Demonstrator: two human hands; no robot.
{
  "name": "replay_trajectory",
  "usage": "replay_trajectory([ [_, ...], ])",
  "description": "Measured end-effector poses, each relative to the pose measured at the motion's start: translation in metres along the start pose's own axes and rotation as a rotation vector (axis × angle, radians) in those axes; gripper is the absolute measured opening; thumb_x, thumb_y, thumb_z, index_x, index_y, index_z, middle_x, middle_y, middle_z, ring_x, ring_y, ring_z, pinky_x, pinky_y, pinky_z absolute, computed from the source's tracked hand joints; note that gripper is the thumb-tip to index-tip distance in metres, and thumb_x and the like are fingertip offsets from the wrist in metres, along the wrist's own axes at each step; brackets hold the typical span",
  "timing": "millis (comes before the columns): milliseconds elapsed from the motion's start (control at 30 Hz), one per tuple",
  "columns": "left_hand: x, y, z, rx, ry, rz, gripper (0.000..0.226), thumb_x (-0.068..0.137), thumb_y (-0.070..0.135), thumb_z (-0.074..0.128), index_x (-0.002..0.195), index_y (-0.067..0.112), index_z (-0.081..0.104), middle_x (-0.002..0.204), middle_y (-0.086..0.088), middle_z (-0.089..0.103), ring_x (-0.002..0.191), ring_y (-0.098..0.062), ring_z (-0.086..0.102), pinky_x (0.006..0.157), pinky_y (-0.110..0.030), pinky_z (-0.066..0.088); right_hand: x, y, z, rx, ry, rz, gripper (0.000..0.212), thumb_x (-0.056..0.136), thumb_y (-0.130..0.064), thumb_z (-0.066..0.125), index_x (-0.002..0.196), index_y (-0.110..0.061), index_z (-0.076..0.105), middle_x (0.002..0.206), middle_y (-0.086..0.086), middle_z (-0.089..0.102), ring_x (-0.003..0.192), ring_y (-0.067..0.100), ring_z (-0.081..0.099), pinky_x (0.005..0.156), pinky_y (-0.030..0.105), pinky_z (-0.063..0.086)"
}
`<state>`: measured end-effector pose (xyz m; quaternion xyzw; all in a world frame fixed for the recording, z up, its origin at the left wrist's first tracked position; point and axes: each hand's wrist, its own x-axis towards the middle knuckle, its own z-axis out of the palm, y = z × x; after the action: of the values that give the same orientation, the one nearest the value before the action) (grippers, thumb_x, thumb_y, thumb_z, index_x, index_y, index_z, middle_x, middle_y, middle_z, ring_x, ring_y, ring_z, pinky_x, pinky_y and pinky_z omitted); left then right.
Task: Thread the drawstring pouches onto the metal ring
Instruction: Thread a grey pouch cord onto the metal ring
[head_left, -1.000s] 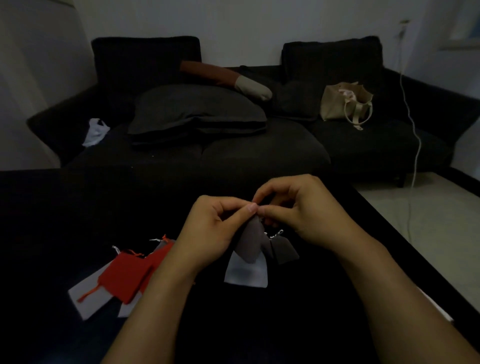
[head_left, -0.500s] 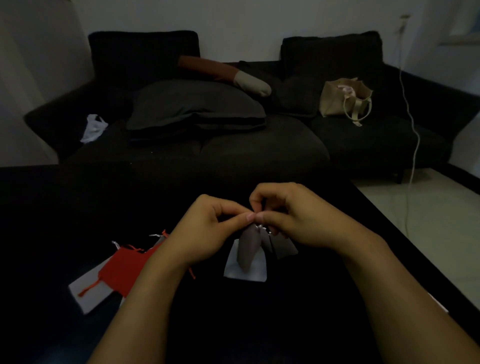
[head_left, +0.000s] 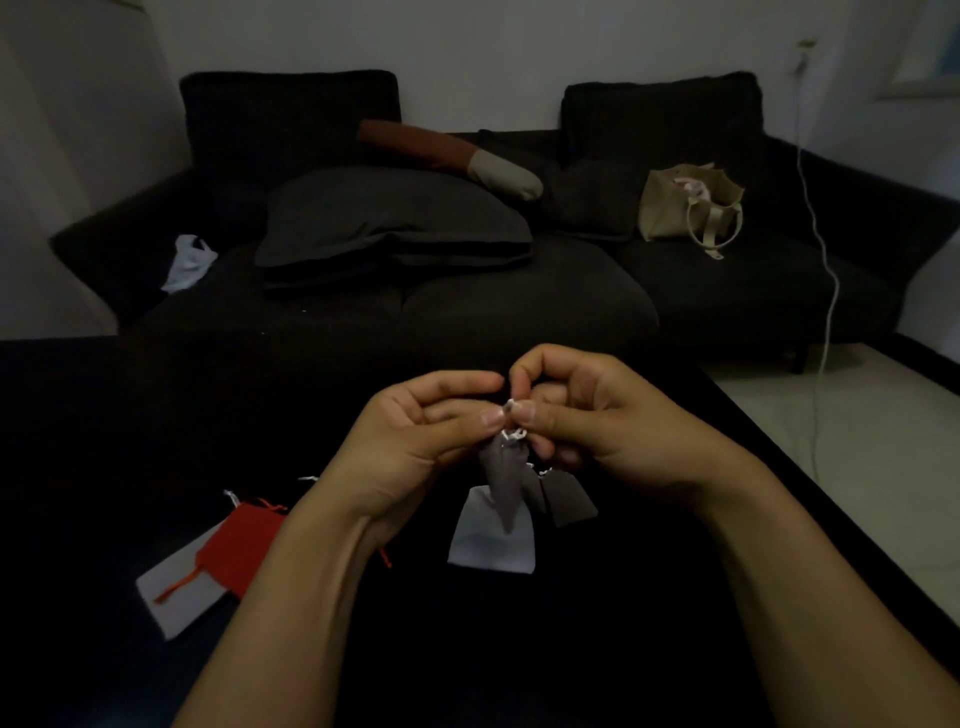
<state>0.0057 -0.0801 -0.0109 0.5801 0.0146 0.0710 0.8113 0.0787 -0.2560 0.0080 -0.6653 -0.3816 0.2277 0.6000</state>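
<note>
Above the black table (head_left: 104, 415), my left hand (head_left: 410, 441) and my right hand (head_left: 597, 415) meet fingertip to fingertip. Between them they pinch the white drawstring at the top of a grey pouch (head_left: 501, 483), which hangs down. A second grey pouch (head_left: 569, 499) and a white pouch (head_left: 491, 540) hang beside and behind it. The metal ring is hidden among the fingers. A red pouch (head_left: 239, 545) with an orange cord lies on a white pouch (head_left: 176, 597) at the left of the table.
A dark sofa (head_left: 519, 306) with cushions stands beyond the table. On it sit a beige tote bag (head_left: 685, 208) and a white cloth (head_left: 189, 260). A white cable (head_left: 826, 291) hangs down at the right, over pale floor.
Both hands have shifted slightly, the fingertips working at the drawstring. The hanging pouches swung a little with them. The pouches on the table stayed put.
</note>
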Motion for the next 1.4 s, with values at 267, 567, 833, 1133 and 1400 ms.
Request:
replay_trajectory([
  [267, 0.003, 0.001, -0.001, 0.21, 0.064, 0.078, 0.029, 0.077, 0.004, 0.071, 0.105, 0.01, 0.07, 0.087, -0.009, 0.077, 0.078, -0.012, 0.072, 0.059, -0.016, 0.053, -0.004, -0.013, -0.014, -0.63, 0.163, 0.032, 0.01, 0.084, -0.012, 0.073, 0.081, -0.022, 0.075, 0.067, -0.003, 0.072, 0.059, 0.004, 0.065, 0.058, 0.017, 0.049],
  [567, -0.001, -0.003, 0.002, 0.506, -0.144, 0.122, 0.031, 0.078, -0.007, 0.072, 0.107, 0.006, 0.067, 0.084, -0.012, 0.076, 0.083, -0.019, 0.074, 0.075, -0.022, 0.056, 0.004, -0.018, 0.009, -0.815, 0.135, -0.14, 0.01, 0.076, -0.019, 0.081, 0.084, -0.025, 0.079, 0.08, -0.008, 0.069, 0.076, 0.002, 0.065, 0.071, 0.018, 0.052],
  [833, -0.001, 0.0, 0.006, 0.288, -0.114, 0.162, 0.039, 0.077, -0.001, 0.069, 0.113, 0.009, 0.061, 0.086, -0.013, 0.077, 0.086, -0.024, 0.075, 0.075, -0.023, 0.056, 0.0, -0.009, 0.003, -0.134, 0.258, -0.044, 0.013, 0.078, 0.0, 0.073, 0.09, -0.003, 0.076, 0.079, 0.014, 0.076, 0.069, 0.015, 0.07, 0.065, 0.019, 0.056],
  [1133, 0.003, -0.009, 0.01, 0.346, 0.022, 0.311, 0.02, 0.079, -0.003, 0.07, 0.093, 0.01, 0.075, 0.085, -0.004, 0.078, 0.082, -0.012, 0.074, 0.071, -0.017, 0.054, 0.002, -0.001, 0.002, -0.032, 0.388, 0.027, 0.01, 0.074, -0.002, 0.077, 0.082, 0.002, 0.073, 0.073, 0.021, 0.072, 0.056, 0.012, 0.064, 0.051, 0.016, 0.051],
  [1400, 0.007, -0.012, 0.013, 0.375, 0.141, 0.333, 0.013, 0.088, -0.001, 0.064, 0.089, 0.009, 0.072, 0.079, 0.002, 0.077, 0.076, -0.008, 0.073, 0.065, -0.014, 0.053, 0.004, 0.004, 0.007, 0.058, 0.341, 0.089, 0.016, 0.082, 0.004, 0.069, 0.095, -0.002, 0.075, 0.089, 0.014, 0.076, 0.076, 0.013, 0.072, 0.069, 0.02, 0.057],
])
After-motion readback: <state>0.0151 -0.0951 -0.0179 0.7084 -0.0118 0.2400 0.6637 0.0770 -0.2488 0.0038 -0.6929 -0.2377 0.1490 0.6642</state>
